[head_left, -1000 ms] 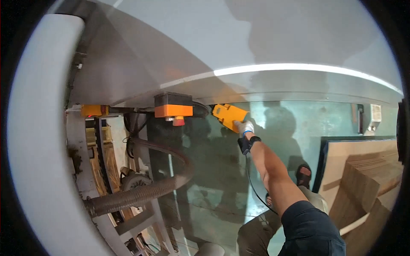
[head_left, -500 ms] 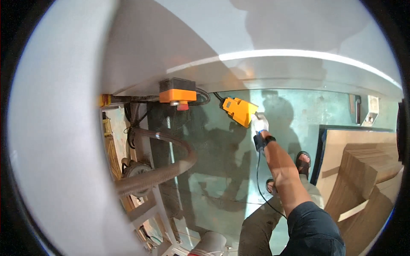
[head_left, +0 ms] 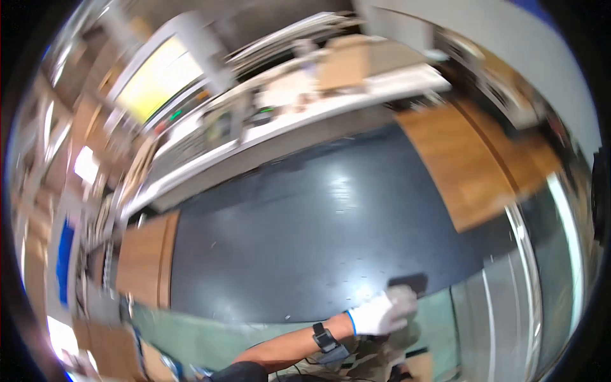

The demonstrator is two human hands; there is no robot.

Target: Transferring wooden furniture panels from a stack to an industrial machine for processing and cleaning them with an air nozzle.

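My left hand (head_left: 385,312), in a white glove with a blue cuff edge, is over the near edge of a wide dark flat surface (head_left: 286,242). Motion smears its fingers, so I cannot make out whether they hold anything. A black strap with a small device (head_left: 326,339) sits on the left wrist. Just beyond the glove a dark patch, probably its shadow, falls on the surface. My right hand does not show.
Brown wood-look panels flank the dark surface, one at the left (head_left: 147,260) and a larger one at the right (head_left: 471,165). Behind runs a cluttered white-edged bench (head_left: 286,130), with a lit yellow screen (head_left: 160,77) at far left. Metal rails (head_left: 525,254) stand at right.
My view has swung up from the floor to the dark surface. Earlier a gloved hand touched a yellow pedal-like housing; that housing is out of view now.
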